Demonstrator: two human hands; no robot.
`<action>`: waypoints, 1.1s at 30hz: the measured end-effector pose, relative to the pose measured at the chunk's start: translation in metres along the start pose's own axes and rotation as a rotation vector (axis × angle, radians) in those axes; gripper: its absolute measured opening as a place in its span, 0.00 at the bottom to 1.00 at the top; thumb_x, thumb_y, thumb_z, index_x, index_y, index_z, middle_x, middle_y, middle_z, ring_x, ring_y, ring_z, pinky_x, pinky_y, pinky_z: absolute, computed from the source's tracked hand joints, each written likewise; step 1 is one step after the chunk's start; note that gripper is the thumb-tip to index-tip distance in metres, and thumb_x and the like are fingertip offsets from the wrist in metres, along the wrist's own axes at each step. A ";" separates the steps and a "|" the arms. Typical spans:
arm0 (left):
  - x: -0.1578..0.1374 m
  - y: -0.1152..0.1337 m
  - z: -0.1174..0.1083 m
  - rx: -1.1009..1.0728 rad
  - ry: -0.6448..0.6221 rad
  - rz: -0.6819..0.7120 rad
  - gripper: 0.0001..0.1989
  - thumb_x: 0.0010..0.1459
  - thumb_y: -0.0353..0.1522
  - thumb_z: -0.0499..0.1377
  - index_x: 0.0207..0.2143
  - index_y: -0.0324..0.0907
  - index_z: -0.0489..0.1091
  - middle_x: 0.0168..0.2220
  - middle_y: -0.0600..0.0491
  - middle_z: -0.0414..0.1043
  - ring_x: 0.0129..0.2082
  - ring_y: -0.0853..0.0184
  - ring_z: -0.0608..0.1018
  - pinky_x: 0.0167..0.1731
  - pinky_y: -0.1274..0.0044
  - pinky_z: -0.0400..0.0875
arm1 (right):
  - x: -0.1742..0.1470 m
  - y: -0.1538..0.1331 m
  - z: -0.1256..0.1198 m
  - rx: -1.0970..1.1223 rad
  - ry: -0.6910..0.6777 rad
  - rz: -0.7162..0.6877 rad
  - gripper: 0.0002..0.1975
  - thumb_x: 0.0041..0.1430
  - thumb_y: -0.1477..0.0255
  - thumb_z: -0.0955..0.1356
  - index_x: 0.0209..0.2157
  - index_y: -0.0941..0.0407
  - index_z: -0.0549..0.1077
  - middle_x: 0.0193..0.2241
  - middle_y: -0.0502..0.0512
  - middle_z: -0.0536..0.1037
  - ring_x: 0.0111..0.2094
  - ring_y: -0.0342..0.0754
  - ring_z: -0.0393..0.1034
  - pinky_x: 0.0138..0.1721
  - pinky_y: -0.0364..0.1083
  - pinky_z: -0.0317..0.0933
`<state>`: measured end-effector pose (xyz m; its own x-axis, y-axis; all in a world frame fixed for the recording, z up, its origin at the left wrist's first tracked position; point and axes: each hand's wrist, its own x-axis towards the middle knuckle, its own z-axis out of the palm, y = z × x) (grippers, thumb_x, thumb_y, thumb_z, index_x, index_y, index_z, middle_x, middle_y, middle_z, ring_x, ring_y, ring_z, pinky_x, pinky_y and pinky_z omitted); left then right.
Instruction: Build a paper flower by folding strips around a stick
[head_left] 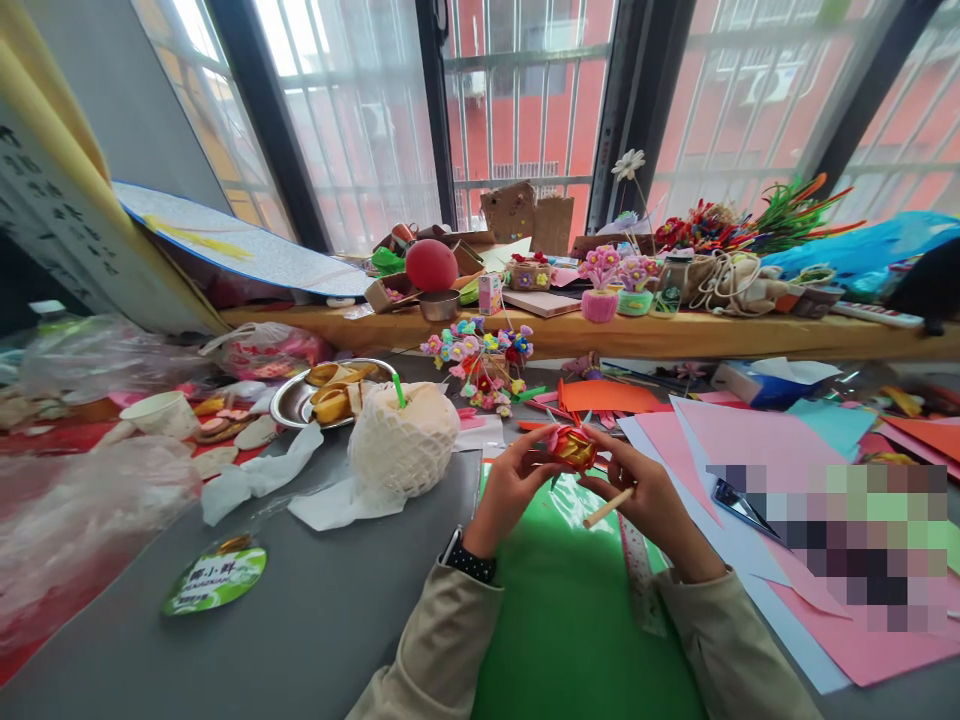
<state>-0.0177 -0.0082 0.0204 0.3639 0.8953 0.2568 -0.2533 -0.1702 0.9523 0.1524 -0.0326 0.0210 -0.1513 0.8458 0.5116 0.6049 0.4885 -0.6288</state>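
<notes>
Above a green mat [570,600], a small red and gold folded flower [571,448] is held up between both hands. My left hand [511,490] pinches its left side with thumb and fingers. On the other side my right hand [651,498] has its fingers closed on the flower's edge. A thin wooden stick [609,508] also sticks out from the right hand's fingers, pointing down to the left. Pointed green tips show around the flower; how they attach cannot be made out. A clear ruler [639,575] lies on the mat below the right hand.
A netted white coconut [405,440] with a green straw stands left of the mat, by a metal bowl [292,402] of peels. Pink paper sheets [757,440] and a phone [746,508] lie right. Beaded flowers [480,360] stand ahead, before a cluttered wooden ledge [360,328].
</notes>
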 end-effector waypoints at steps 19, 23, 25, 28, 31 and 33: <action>-0.002 0.003 -0.003 0.166 -0.084 0.006 0.25 0.39 0.28 0.62 0.44 0.43 0.65 0.42 0.48 0.66 0.38 0.64 0.72 0.36 0.74 0.69 | 0.001 -0.002 0.002 -0.010 0.043 -0.075 0.19 0.47 0.64 0.66 0.41 0.56 0.69 0.26 0.52 0.70 0.18 0.40 0.57 0.18 0.40 0.54; -0.002 0.001 -0.003 0.122 -0.069 -0.005 0.24 0.39 0.29 0.62 0.43 0.41 0.66 0.43 0.47 0.67 0.39 0.62 0.71 0.38 0.73 0.68 | 0.000 -0.002 0.003 -0.008 0.066 -0.080 0.18 0.46 0.63 0.66 0.39 0.56 0.71 0.26 0.52 0.72 0.19 0.40 0.59 0.19 0.40 0.56; -0.002 0.000 -0.003 0.124 -0.061 -0.001 0.23 0.39 0.29 0.63 0.42 0.41 0.66 0.42 0.48 0.68 0.39 0.62 0.72 0.39 0.72 0.68 | -0.001 -0.001 0.003 0.011 0.062 -0.075 0.18 0.47 0.63 0.66 0.39 0.56 0.72 0.27 0.53 0.72 0.19 0.40 0.60 0.19 0.40 0.57; -0.002 0.000 -0.002 0.117 -0.036 0.016 0.22 0.39 0.29 0.63 0.41 0.40 0.67 0.41 0.48 0.69 0.39 0.63 0.72 0.39 0.73 0.68 | -0.001 0.000 0.003 0.041 0.054 -0.055 0.17 0.47 0.63 0.66 0.39 0.57 0.72 0.28 0.54 0.73 0.20 0.41 0.62 0.20 0.40 0.59; -0.001 0.001 -0.001 0.105 -0.016 0.016 0.21 0.38 0.29 0.63 0.40 0.39 0.68 0.40 0.48 0.70 0.37 0.63 0.72 0.38 0.73 0.68 | -0.001 0.000 0.002 0.061 0.051 -0.044 0.17 0.47 0.63 0.66 0.38 0.56 0.73 0.28 0.54 0.74 0.22 0.43 0.65 0.23 0.41 0.61; -0.002 0.001 -0.001 0.109 -0.005 0.016 0.20 0.38 0.29 0.63 0.39 0.39 0.69 0.39 0.49 0.70 0.37 0.63 0.73 0.37 0.73 0.69 | -0.001 -0.001 0.002 0.068 0.056 -0.048 0.16 0.47 0.63 0.66 0.37 0.55 0.73 0.28 0.54 0.74 0.25 0.44 0.67 0.25 0.42 0.62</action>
<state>-0.0199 -0.0092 0.0209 0.3651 0.8902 0.2724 -0.1597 -0.2284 0.9604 0.1504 -0.0332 0.0203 -0.1337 0.8084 0.5732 0.5435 0.5435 -0.6397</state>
